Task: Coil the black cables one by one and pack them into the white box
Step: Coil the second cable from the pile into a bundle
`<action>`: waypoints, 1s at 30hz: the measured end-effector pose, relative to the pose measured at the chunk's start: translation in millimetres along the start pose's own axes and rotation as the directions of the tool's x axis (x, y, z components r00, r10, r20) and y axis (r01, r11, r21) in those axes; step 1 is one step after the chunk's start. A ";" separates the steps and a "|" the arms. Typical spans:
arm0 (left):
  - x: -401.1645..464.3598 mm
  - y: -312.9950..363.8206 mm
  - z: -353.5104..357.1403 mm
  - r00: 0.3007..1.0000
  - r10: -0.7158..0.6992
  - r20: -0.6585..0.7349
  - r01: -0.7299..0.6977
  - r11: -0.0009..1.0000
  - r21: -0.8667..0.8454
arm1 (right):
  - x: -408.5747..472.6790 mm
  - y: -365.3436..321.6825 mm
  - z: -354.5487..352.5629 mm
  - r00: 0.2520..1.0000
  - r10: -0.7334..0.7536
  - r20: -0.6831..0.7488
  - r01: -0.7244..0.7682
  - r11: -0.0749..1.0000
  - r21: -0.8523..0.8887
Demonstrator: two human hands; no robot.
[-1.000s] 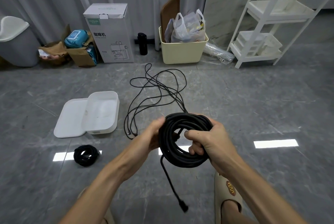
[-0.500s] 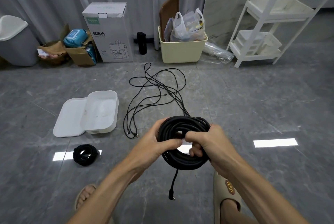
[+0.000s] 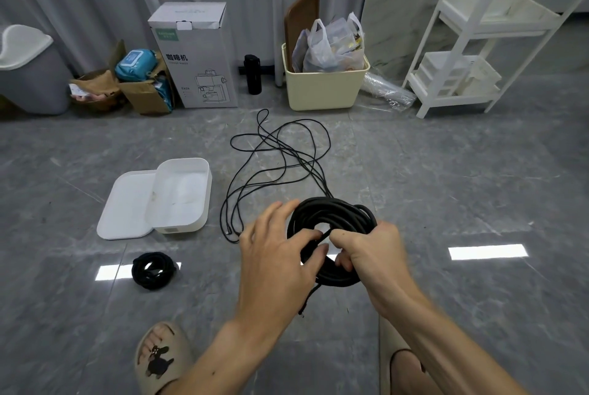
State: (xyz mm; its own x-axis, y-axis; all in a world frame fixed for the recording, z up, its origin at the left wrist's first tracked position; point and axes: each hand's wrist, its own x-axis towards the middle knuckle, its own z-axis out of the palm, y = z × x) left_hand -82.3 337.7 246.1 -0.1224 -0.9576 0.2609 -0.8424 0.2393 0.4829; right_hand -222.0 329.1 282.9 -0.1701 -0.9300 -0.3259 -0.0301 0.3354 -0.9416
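A thick black cable coil [image 3: 334, 216] hangs in front of me above the floor. My right hand [image 3: 369, 251] grips its lower right side. My left hand [image 3: 277, 254] lies over the coil's left side, fingers spread, thumb and fingertips pinching the cable's loose end, which dangles below [image 3: 307, 299]. The white box [image 3: 181, 197] stands open on the floor at the left, nothing inside, with its lid [image 3: 127, 206] beside it. A small coiled black cable [image 3: 153, 270] lies in front of the box. A thin loose black cable [image 3: 274, 158] sprawls on the floor beyond my hands.
Along the far wall stand a grey bin [image 3: 28, 69], cardboard boxes [image 3: 143, 88], a white appliance carton [image 3: 197, 57], a black bottle [image 3: 253, 74] and a cream tub [image 3: 325, 85] with bags. A white shelf unit [image 3: 478, 44] is at the right. My slippered feet [image 3: 159, 359] are below.
My left hand has shifted from gripping the coil's left side to spreading over it and pinching the loose end. The dangling end has become shorter as it is drawn up.
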 end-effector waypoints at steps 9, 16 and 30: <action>0.6 -2.1 -6.5 0.957 -0.125 0.263 0.190 0.952 -0.240 | 4.9 5.7 1.8 0.986 -0.143 0.091 0.160 0.962 -0.220; 13.4 2.7 -30.5 0.746 -0.221 0.628 0.615 0.590 -0.524 | 11.5 7.7 -3.1 0.924 -0.326 0.200 0.382 0.755 -0.534; 15.4 1.9 -40.3 0.892 -0.323 0.316 0.447 0.732 -0.514 | 17.5 8.6 -2.8 0.970 0.198 0.141 -0.197 0.980 -0.017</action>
State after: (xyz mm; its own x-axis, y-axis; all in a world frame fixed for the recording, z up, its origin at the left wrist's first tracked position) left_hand -64.7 329.8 284.7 -0.0032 -0.9823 -0.1874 -0.4022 -0.1703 0.8996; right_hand -228.0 316.1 269.4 -0.0325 -0.8570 -0.5143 -0.0122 0.5149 -0.8571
